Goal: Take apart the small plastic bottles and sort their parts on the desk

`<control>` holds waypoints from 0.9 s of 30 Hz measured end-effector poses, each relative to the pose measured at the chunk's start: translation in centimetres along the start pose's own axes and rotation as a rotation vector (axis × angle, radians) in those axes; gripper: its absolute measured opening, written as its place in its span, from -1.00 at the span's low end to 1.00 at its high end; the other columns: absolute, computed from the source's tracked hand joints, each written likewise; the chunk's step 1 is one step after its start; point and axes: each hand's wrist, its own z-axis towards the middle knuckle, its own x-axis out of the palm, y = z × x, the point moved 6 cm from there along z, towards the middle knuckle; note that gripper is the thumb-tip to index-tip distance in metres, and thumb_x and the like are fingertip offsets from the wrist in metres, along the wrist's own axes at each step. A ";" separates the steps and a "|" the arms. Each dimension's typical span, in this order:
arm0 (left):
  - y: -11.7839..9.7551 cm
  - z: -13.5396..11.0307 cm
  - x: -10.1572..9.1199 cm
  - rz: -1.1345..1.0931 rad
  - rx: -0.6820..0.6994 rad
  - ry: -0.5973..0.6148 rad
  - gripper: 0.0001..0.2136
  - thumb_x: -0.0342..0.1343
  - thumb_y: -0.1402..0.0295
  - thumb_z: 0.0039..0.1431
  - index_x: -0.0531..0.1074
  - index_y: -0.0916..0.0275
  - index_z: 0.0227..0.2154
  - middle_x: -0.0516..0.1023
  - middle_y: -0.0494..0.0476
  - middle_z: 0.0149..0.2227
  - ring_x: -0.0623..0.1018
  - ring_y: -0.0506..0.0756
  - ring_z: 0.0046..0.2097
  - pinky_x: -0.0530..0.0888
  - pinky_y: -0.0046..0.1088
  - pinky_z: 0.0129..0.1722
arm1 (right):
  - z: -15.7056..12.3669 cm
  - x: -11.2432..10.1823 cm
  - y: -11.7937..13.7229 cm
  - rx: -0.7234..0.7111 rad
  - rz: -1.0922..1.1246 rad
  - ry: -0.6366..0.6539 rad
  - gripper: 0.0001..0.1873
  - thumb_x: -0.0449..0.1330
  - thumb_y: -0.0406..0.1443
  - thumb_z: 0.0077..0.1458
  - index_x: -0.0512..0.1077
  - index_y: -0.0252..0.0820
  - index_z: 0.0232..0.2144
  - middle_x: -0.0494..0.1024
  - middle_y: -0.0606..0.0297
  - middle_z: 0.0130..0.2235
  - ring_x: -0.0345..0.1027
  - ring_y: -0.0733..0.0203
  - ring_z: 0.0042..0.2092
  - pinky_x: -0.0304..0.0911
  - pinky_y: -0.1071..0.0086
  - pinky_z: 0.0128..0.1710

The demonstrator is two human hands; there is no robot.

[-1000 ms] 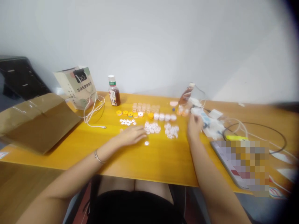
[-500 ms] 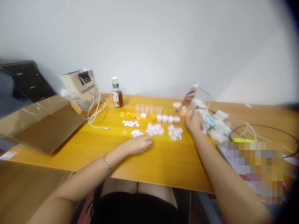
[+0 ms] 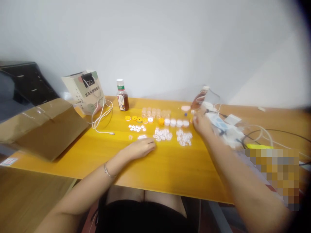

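My left hand (image 3: 143, 147) rests on the table just in front of a small pile of white pieces (image 3: 142, 137). Its fingers are curled together, and whatever may be inside is hidden. At the right end of the rows, my right hand (image 3: 202, 124) reaches in among small orange and clear pieces. Blur hides its fingertips and whether they grip anything. Between the hands lie two piles of white ring-like pieces (image 3: 162, 134) (image 3: 184, 138). Behind them stand white round caps (image 3: 173, 122), yellow round caps (image 3: 134, 118) and clear little cups (image 3: 153, 112).
An amber bottle (image 3: 122, 99) stands at the back, and another brown bottle (image 3: 199, 98) leans behind my right hand. A cardboard box (image 3: 48, 132), a paper bag (image 3: 88, 92) and a white cable (image 3: 103, 111) are on the left. Power strips (image 3: 224, 127) and cords crowd the right.
My left hand has shifted slightly left. My right hand has turned a little and now covers more of the small orange and clear pieces. The view has moved slightly.
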 end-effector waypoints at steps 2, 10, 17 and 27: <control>0.3 0.0 0.0 0.027 -0.020 0.006 -0.75 -0.21 0.41 0.26 0.37 0.32 -0.37 0.36 0.16 -0.36 0.37 0.02 -0.34 0.35 -0.44 -0.32 | -1.1 -0.6 0.3 -0.002 -0.028 0.013 -0.60 -0.05 -0.29 0.05 0.26 -0.33 -0.06 0.35 -0.08 -0.14 0.22 -0.04 -0.18 0.13 0.13 -0.18; 1.6 -0.2 -0.2 0.041 -0.127 0.000 -0.81 -0.19 0.47 0.22 0.33 0.31 -0.27 0.36 0.17 -0.31 0.40 0.05 -0.30 0.36 -0.43 -0.31 | -5.0 -2.0 1.6 -0.097 -0.001 0.021 -0.65 -0.03 -0.27 0.05 0.28 -0.26 -0.11 0.34 -0.01 -0.17 0.21 -0.06 -0.12 0.14 0.11 -0.15; 2.4 -0.4 -0.8 0.079 -0.203 -0.034 -0.80 -0.19 0.35 0.25 0.30 0.30 -0.24 0.32 0.21 -0.26 0.38 0.09 -0.27 0.35 -0.37 -0.27 | -6.5 -4.1 2.7 -0.099 0.029 0.023 -0.49 0.03 -0.23 0.03 0.15 -0.27 0.05 0.27 -0.06 -0.04 0.17 -0.10 -0.01 0.14 0.09 -0.10; 0.0 0.2 -2.5 -0.137 -0.231 -0.256 -0.72 -0.10 0.17 0.21 0.25 0.27 -0.16 0.33 0.14 -0.26 0.37 0.07 -0.23 0.34 -0.39 -0.18 | -7.8 -8.8 13.1 -0.230 0.352 -0.064 -0.68 -0.07 -0.16 0.14 0.30 -0.20 -0.15 0.38 0.19 -0.37 0.28 0.12 -0.31 0.23 0.25 -0.28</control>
